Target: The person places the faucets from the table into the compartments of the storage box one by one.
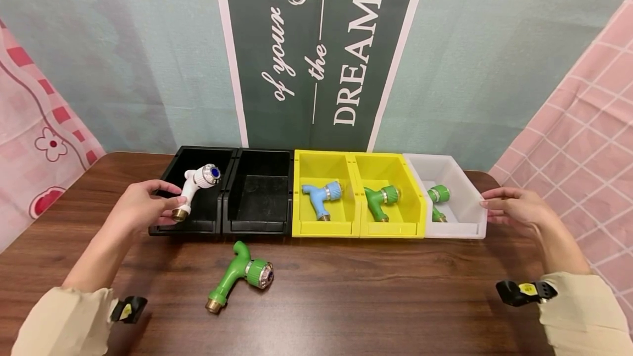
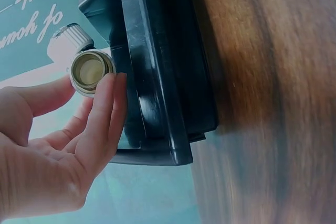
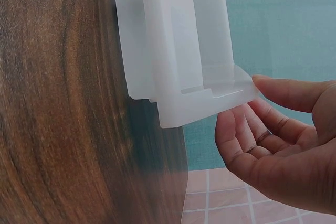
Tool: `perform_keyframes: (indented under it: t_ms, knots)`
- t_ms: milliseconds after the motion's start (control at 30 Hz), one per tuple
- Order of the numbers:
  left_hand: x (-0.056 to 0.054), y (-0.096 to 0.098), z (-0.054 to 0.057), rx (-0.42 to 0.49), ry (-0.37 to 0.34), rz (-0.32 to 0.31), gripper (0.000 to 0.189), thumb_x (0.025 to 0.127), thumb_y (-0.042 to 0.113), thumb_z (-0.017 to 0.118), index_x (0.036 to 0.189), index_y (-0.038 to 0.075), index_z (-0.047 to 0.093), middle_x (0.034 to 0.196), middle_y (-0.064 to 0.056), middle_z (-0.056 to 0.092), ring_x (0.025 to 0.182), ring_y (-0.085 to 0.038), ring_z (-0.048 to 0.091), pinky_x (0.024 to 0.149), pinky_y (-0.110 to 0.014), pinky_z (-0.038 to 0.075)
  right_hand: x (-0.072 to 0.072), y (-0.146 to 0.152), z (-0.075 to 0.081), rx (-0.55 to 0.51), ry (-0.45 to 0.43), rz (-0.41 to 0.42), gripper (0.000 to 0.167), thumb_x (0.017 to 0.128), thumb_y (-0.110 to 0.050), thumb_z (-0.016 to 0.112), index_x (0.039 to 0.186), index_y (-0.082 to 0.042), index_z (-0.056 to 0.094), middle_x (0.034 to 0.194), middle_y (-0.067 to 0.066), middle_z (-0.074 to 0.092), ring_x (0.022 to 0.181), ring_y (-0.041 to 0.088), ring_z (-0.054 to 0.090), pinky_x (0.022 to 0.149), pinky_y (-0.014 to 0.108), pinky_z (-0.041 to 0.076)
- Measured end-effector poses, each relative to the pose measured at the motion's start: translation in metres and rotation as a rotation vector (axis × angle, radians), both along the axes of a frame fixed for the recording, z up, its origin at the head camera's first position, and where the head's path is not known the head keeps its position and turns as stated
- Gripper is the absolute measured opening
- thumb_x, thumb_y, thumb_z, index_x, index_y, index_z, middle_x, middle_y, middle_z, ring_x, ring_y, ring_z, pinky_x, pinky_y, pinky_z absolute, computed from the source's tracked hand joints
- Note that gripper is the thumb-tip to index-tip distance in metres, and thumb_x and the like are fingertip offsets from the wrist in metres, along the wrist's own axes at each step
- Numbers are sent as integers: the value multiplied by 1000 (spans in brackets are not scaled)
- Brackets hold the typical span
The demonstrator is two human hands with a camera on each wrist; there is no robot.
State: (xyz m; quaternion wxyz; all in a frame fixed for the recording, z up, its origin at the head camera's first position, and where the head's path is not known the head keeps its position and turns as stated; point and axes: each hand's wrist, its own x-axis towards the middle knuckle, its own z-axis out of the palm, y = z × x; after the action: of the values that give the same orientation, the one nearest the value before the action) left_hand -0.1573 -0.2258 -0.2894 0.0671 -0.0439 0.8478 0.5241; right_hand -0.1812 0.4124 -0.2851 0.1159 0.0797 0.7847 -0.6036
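My left hand pinches a white faucet near its brass threaded end, between thumb and fingers. Tilted, with a blue-capped ribbed knob, the faucet is over the leftmost black bin. In the left wrist view its round brass opening faces the camera. At the far right, my right hand holds the side wall of the white bin, thumb at the rim and curled fingers outside in the right wrist view. A green faucet lies on the table in front of the black bins.
A second black bin stands beside the first. Two yellow bins follow, holding a blue faucet and a green faucet. Another green faucet lies in the white bin. A curtain hangs behind the wooden table.
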Motion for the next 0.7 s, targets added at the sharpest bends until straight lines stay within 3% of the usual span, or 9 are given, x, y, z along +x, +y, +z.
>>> perform_keyframes:
  t_ms: [233,700]
  knots:
    - [-6,4,0,4,-12,9,37,89,10,58,115,-14,45,80,-5,54,64,-7,56,64,-29,56,1,0,0,-71,1,-12,21,86,3,58,79,-17,62,80,-1,60,70,16,61,64,28,55]
    - [-13,9,4,-75,-22,40,36,89,11,59,112,-13,48,78,-7,57,61,-7,58,61,-29,56,0,1,0,-61,3,-15,21,86,2,59,78,-17,63,80,-1,59,69,16,61,64,28,55]
